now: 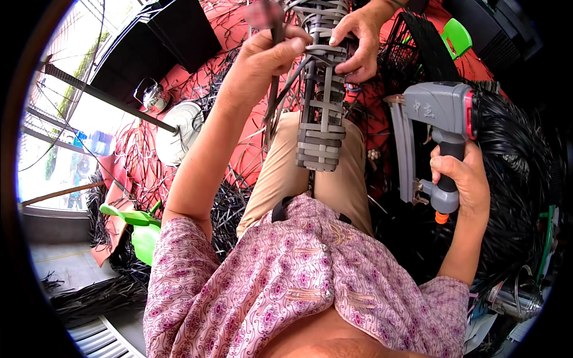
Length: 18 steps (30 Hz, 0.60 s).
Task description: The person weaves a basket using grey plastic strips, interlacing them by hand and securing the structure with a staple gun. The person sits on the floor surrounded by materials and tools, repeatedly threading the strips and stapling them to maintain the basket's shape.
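Although the long grey flat-strip weave (320, 134) above the thighs (271, 179) looks banded at its near end, a loose dark strip (292, 81) seems unfinished, the left hand (265, 56) gripping a blurred dark rod (274, 95), the right hand (461, 174) a grey nail gun (439, 107).

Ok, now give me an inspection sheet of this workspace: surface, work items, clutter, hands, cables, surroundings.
Surface: red floor, littered with strips.
Work items: woven piece over the wearer's lap; nail gun.
Clutter: kettle, round base, green plastic item at left.
Hands: left hand grips a dark tool, its head blurred; right hand holds the nail gun; another person's hand at the woven piece.
Cables: no hose seen on the nail gun; thin dark lines by the window, kind unclear.
Surroundings: window; black boxes.
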### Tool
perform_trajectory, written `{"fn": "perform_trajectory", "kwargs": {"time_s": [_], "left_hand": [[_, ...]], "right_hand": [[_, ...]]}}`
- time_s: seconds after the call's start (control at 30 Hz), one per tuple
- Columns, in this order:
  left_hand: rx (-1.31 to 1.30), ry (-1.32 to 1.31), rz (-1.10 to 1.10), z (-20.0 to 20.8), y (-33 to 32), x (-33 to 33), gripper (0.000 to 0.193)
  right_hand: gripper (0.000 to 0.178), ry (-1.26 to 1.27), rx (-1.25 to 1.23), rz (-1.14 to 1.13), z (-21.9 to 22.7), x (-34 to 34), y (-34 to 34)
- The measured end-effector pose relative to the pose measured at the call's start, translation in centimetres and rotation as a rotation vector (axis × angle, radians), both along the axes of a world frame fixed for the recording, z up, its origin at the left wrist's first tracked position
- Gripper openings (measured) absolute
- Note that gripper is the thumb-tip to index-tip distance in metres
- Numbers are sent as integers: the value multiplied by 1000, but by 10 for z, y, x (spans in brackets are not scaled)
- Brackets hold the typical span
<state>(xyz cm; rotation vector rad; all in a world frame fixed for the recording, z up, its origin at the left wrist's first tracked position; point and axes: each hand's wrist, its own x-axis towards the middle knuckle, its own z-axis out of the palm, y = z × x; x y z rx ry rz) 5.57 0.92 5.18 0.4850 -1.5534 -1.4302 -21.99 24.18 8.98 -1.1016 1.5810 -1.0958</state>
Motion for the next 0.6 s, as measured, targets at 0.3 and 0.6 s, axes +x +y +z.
{"fn": "perform_trajectory", "kwargs": {"time_s": [0.3,0.6], "left_hand": [[110,225,-234,-6,-11,4,19],[-176,-359,42,20,10,4,21]], "right_hand": [[30,-137,87,-96,21,11,-6],[31,-87,146,-92,26,14,-8]]}}
